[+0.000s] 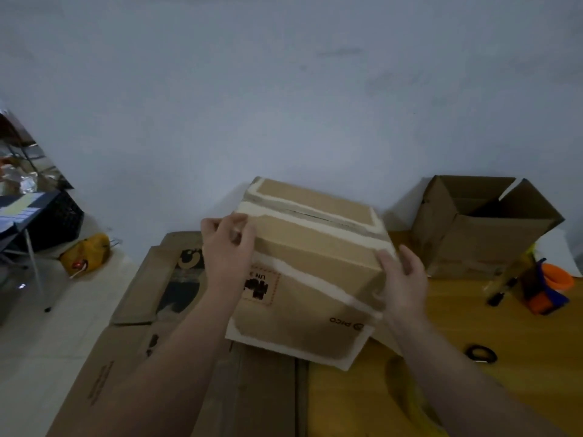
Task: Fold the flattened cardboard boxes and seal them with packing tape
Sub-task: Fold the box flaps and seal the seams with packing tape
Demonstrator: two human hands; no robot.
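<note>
Your left hand (pixel 228 247) and right hand (pixel 403 279) grip the tilted, tape-striped box (pixel 315 247), centre frame; open carton (pixel 473 238) upper right.

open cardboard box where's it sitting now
Head view: the open cardboard box stands far right on the table against the wall, just right of the taped box.

The closed box (pixel 303 247) is brown cardboard crossed by pale, whitish tape strips (pixel 315 212); its printed label (pixel 260 287) is black inside a red dashed square; the open box (pixel 479 234) is plain brown; the flattened cardboard (pixel 151 310) is brown with black print; the surface (pixel 473 326) is yellow-orange; a bowl (pixel 556 275) is bright orange; the wall (pixel 284 89) is pale grey-blue.
</note>
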